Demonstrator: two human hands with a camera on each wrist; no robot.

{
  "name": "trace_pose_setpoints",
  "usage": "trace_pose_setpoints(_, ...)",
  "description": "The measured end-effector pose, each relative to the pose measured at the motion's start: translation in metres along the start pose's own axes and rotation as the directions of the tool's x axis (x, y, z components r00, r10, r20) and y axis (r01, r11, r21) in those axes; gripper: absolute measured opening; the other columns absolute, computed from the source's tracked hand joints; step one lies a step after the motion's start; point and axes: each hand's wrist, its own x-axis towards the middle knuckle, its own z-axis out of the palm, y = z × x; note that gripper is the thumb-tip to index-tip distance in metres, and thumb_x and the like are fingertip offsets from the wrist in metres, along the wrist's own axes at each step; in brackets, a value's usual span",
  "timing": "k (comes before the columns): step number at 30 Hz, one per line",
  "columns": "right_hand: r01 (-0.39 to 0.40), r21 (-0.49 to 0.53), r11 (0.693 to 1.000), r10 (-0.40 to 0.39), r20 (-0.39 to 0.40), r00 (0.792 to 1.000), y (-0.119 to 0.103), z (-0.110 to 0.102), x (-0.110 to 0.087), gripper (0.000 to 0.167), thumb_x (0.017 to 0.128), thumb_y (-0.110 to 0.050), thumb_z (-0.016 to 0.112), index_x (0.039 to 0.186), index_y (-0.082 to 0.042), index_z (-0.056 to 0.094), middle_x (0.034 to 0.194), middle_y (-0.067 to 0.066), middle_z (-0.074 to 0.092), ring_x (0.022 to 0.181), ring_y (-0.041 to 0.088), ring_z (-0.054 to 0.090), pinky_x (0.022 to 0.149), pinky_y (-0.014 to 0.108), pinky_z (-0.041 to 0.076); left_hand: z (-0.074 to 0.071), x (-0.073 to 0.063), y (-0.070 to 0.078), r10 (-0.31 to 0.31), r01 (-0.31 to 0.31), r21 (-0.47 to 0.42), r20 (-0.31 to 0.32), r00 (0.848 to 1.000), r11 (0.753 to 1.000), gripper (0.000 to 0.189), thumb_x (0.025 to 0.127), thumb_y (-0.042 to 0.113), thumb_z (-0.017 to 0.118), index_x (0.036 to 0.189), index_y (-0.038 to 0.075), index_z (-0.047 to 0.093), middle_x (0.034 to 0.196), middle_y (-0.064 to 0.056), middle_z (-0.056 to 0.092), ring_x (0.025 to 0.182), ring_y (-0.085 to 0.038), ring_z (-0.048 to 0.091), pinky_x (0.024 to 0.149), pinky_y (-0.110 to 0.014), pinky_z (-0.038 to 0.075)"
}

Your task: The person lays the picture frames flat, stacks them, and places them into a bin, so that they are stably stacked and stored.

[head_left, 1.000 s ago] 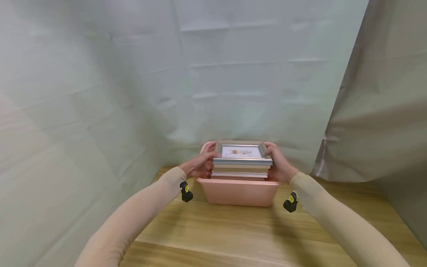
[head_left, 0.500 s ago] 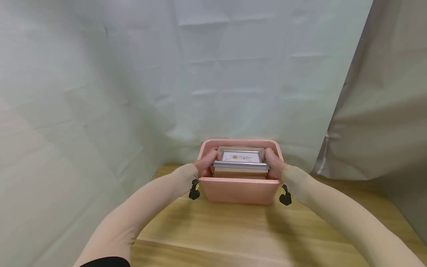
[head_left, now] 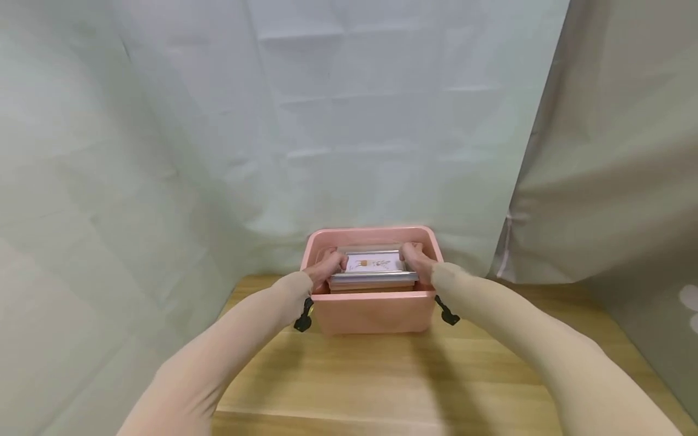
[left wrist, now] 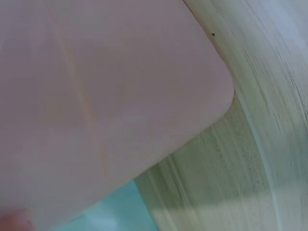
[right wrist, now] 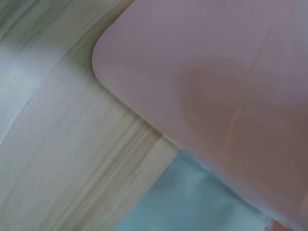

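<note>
A stack of picture frames (head_left: 375, 277) sits low inside a pink plastic bin (head_left: 376, 315) in the head view. The top one is silver and shows a small plant drawing. My left hand (head_left: 327, 265) grips the left side of the stack, my right hand (head_left: 417, 259) its right side. Both hands are inside the bin, and its walls hide some of the fingers. Either wrist view is mostly filled by the bin's outer wall (left wrist: 134, 86), with only a sliver of the hand at the bottom edge.
The bin stands on a wooden table (head_left: 371, 375), close to a pale cloth backdrop (head_left: 354, 151). Grey-brown cloth (head_left: 589, 181) hangs on the right. A small black wrist camera (head_left: 303, 316) hangs under the left sleeve, and another wrist camera (head_left: 448, 312) under the right.
Both hands have lowered the picture frames from above the bin's front rim down into it. The bin's back rim now shows behind them. The head view has shifted slightly to the right.
</note>
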Motion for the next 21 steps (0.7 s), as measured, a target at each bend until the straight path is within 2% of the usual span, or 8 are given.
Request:
trace_pose_setpoints(4,-0.016,0.014,1.0,0.016,0.008,1.0,-0.005,-0.001,0.0,0.079,0.088,-0.017,0.043,0.156,0.0,0.008,0.166,0.019,0.007,0.153,0.041,0.013,0.123,0.052,0.023,0.0,-0.001,0.006,-0.173,0.174,-0.053,0.034,0.984,0.983,0.063,0.082,0.018,0.05,0.142,0.002,0.04,0.159,-0.02,0.047,0.138,-0.035,0.052,0.119,-0.046,0.046)
trace_pose_setpoints(6,-0.039,0.024,0.999,0.039,0.013,0.999,-0.006,-0.001,-0.001,0.075,0.089,-0.017,0.044,0.155,-0.003,0.012,0.165,0.019,0.013,0.152,0.043,0.019,0.125,0.056,0.029,0.001,-0.001,0.008,-0.2,0.202,-0.081,0.035,0.979,0.976,0.075,0.083,0.018,0.051,0.155,0.008,0.033,0.163,-0.02,0.042,0.14,-0.035,0.05,0.122,-0.048,0.044)
trace_pose_setpoints(9,-0.067,0.03,0.997,0.066,0.028,0.997,-0.006,-0.002,-0.005,0.07,0.091,-0.017,0.045,0.153,-0.006,0.015,0.165,0.02,0.018,0.152,0.047,0.025,0.129,0.066,0.03,0.002,-0.002,0.009,-0.196,0.2,-0.116,0.046,0.98,0.973,0.088,0.083,0.016,0.052,0.166,0.019,0.022,0.169,-0.02,0.032,0.142,-0.037,0.049,0.123,-0.05,0.044)
trace_pose_setpoints(11,-0.071,0.037,0.997,0.069,0.032,0.997,-0.006,-0.004,-0.008,0.067,0.09,-0.016,0.046,0.15,-0.005,0.018,0.166,0.02,0.019,0.152,0.047,0.026,0.129,0.07,0.03,0.003,-0.002,0.009,-0.191,0.196,-0.136,0.054,0.98,0.971,0.093,0.084,0.016,0.053,0.169,0.028,0.018,0.171,-0.019,0.025,0.142,-0.038,0.047,0.121,-0.052,0.044)
trace_pose_setpoints(13,-0.074,0.052,0.996,0.071,0.055,0.996,-0.005,-0.005,-0.011,0.066,0.09,-0.015,0.046,0.149,-0.005,0.017,0.167,0.019,0.017,0.153,0.047,0.024,0.129,0.071,0.028,0.003,-0.002,0.009,-0.188,0.196,-0.137,0.07,0.98,0.971,0.093,0.085,0.017,0.054,0.169,0.032,0.017,0.171,-0.018,0.025,0.141,-0.037,0.048,0.121,-0.052,0.045)
trace_pose_setpoints(17,-0.078,0.096,0.992,0.068,0.099,0.993,-0.005,-0.009,-0.018,0.07,0.091,-0.015,0.048,0.152,-0.005,0.017,0.17,0.021,0.018,0.153,0.048,0.027,0.127,0.073,0.032,0.001,-0.006,0.01,-0.2,0.213,-0.129,0.112,0.973,0.968,0.086,0.09,0.027,0.056,0.168,0.026,0.019,0.167,-0.02,0.038,0.137,-0.034,0.052,0.122,-0.053,0.046)
trace_pose_setpoints(21,-0.089,0.126,0.988,0.068,0.16,0.985,-0.007,-0.016,-0.028,0.086,0.093,-0.021,0.051,0.163,-0.012,0.003,0.169,0.026,0.02,0.151,0.049,0.032,0.127,0.073,0.032,0.001,-0.011,0.013,-0.205,0.221,-0.116,0.135,0.969,0.968,0.084,0.095,0.038,0.058,0.168,0.021,0.021,0.159,-0.021,0.05,0.133,-0.033,0.056,0.123,-0.056,0.048)
